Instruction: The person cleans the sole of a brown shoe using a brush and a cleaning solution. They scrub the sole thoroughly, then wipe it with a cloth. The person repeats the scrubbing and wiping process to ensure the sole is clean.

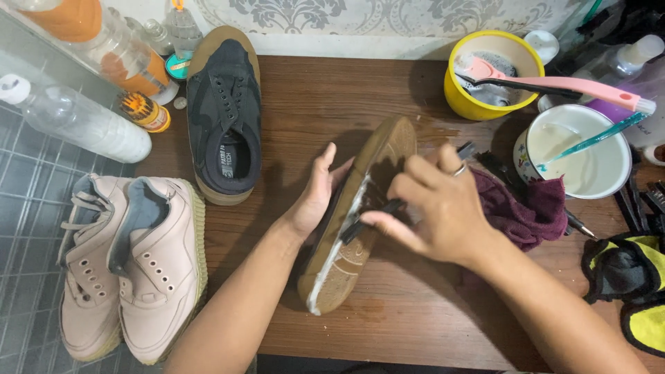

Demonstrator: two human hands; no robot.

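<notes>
worktop (415, 305): brown wood; everything below is placed relative to the shoe held at its middle.
held shoe (357, 221): dark shoe turned on its side, tan gum sole facing up and right, white foam seen along the sole edge; toe end propped on the worktop.
left hand (315, 194): laid flat against the shoe's left side, grip spread open, fingers pressed to the upper, shoe steadied.
right hand (433, 211): over the sole, grip clamped on a black brush handle; ring worn on one finger.
black brush (388, 208): thin, dark; head set against the foamy sole edge, far end seen past the knuckles.
second dark shoe (225, 114): upright, left of and behind the held shoe, well apart from it.
pink sneakers (131, 266): pair side by side, far left of the held shoe, at the worktop's edge over grey tiles.
yellow bowl (492, 76): behind right of the held shoe; suds inside, pink-handled brush (554, 84) laid across the rim.
white mug (578, 149): right of the held shoe, milky liquid inside, teal toothbrush (596, 138) resting in it.
purple cloth (530, 208): crumpled just right of the right hand.
clear bottles (76, 118): lying far left, behind the pink sneakers.
yellow-black cloth (634, 280): far right edge.
</notes>
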